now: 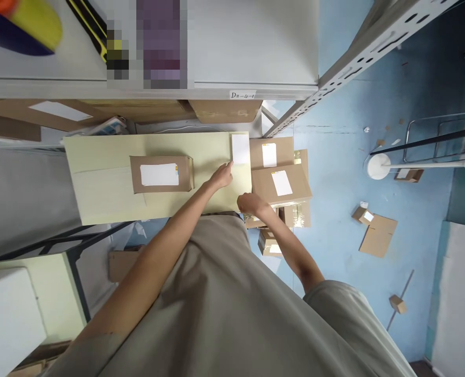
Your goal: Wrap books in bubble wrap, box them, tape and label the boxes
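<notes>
My left hand (221, 177) is over the pale yellow tabletop (212, 144), its index finger stretched toward the near left corner of a white paper slip (240, 148). The fingertip is at that corner; the other fingers look curled, and no grip on the slip shows. Closer to my body, my right hand (252, 203) is closed at the table's right edge, beside the stacked cartons. Whatever its fingers may hold is hidden. A closed cardboard box (162, 174) with a white label on top lies to the left of my left hand.
Labelled cartons (281, 183) are stacked against the table's right end. Above the table, a grey shelf (252, 47) carries a yellow-black cutter (87, 26). A perforated metal post (358, 63) rises at right. Flattened cardboard (378, 235) and small boxes lie on the blue floor (334, 209).
</notes>
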A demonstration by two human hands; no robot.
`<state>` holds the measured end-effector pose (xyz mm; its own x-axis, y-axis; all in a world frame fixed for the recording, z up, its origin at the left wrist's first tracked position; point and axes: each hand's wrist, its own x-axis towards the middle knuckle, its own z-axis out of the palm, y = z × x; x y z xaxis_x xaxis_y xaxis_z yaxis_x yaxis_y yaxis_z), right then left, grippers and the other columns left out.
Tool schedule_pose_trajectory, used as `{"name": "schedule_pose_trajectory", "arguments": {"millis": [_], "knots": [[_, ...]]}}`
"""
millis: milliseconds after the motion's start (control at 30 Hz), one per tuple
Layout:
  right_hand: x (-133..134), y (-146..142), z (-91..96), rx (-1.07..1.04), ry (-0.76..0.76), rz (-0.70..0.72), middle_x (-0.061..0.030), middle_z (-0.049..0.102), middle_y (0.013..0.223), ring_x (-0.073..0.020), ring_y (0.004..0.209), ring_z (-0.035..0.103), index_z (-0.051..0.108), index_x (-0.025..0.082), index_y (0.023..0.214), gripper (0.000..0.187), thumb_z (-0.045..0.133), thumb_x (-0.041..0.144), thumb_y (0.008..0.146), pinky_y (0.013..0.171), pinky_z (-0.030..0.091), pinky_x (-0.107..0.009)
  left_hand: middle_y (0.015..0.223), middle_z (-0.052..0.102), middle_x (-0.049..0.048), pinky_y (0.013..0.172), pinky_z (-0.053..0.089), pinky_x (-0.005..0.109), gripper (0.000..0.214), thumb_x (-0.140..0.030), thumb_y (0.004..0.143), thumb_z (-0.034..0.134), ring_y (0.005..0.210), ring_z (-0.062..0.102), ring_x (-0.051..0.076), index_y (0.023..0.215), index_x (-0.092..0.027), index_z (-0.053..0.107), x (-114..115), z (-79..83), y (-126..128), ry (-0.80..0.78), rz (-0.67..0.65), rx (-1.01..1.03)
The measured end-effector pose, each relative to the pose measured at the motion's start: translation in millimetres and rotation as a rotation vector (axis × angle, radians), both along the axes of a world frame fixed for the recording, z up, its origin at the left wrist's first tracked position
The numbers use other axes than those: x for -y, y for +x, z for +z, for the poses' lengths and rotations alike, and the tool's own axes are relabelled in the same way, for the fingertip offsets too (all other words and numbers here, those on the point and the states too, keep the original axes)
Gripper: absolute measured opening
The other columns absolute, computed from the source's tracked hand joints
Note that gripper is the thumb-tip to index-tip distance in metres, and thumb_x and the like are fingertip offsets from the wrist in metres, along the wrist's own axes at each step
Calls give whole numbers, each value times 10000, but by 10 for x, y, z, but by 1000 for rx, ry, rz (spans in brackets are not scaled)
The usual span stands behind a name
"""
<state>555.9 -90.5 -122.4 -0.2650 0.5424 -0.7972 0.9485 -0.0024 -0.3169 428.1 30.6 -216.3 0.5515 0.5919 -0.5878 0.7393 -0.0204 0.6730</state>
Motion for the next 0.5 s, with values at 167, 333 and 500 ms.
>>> {"name": "schedule_pose_trajectory", "arguments": {"millis": [167, 333, 500], "knots": [[-155, 92, 186, -476, 362, -613, -57, 818, 978, -182, 854, 743, 792, 208, 1095, 197, 649, 333, 1043, 768, 515, -267, 1300, 788, 171, 1086, 580, 468, 530, -539, 910, 598, 1272, 729, 352, 1222, -143, 760, 185, 373, -627, -428, 313, 338], [-418, 65, 230, -773, 550, -1061, -23, 759, 842, -153, 733, 632, 787, 181, 1088, 436, 767, 585, 924, 685, 496, -284, 1020, 835, 169, 867, 658, 467, 504, -608, 837, 689, 987, 816, 345, 1037, -152, 769, 353, 955, -1471, -530, 608, 525], [-617, -283, 379, -859, 528, -1027, -17, 757, 853, -144, 734, 620, 804, 196, 1061, 455, 828, 607, 867, 664, 498, -296, 1007, 835, 162, 796, 660, 419, 403, -524, 871, 750, 976, 823, 327, 1028, -155, 795, 351, 1474, -2013, -326, 559, 503]]}}
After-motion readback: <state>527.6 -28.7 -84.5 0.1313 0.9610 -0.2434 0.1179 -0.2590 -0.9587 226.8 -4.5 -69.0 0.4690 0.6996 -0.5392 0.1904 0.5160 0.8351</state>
